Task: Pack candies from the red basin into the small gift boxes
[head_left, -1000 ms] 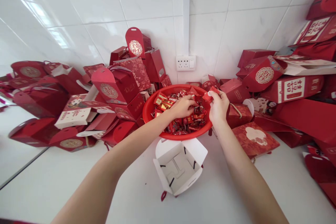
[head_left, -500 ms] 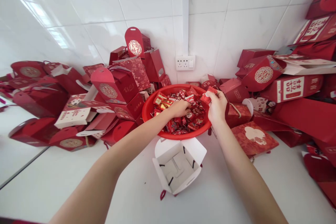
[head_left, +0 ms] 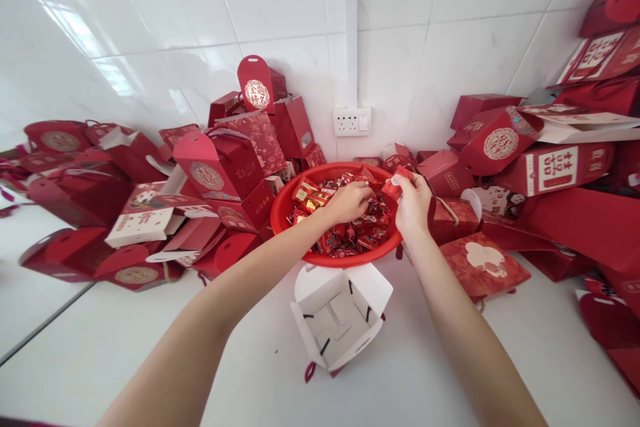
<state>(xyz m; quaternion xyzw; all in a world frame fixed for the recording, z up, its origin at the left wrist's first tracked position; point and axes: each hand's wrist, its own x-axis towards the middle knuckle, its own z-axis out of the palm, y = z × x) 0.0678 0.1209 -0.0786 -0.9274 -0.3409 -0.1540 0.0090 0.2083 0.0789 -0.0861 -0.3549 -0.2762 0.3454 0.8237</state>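
Observation:
A red plastic basket (head_left: 281,230) holds a heap of wrapped candies (head_left: 345,238), mostly red with a few gold ones. My left hand (head_left: 349,203) is over the middle of the heap, its fingers bent down and closed among the wrappers; whatever they grip is hidden. At the basket's right rim, my right hand (head_left: 414,205) pinches a small red candy packet (head_left: 399,181) between thumb and fingers. In front of the basket stands an open box (head_left: 340,320), white inside with its flaps folded out. Black strips show at its inner corners.
Red gift boxes are piled on the left (head_left: 220,167) and on the right (head_left: 500,147). A red patterned box (head_left: 483,265) lies beside my right forearm. Behind the basket is a tiled wall with a white socket (head_left: 352,121). Everything rests on a white tabletop (head_left: 250,360).
My left hand has shifted a little up and to the right over the candies, with its fingers rising slightly. My right hand stays in place with the red packet.

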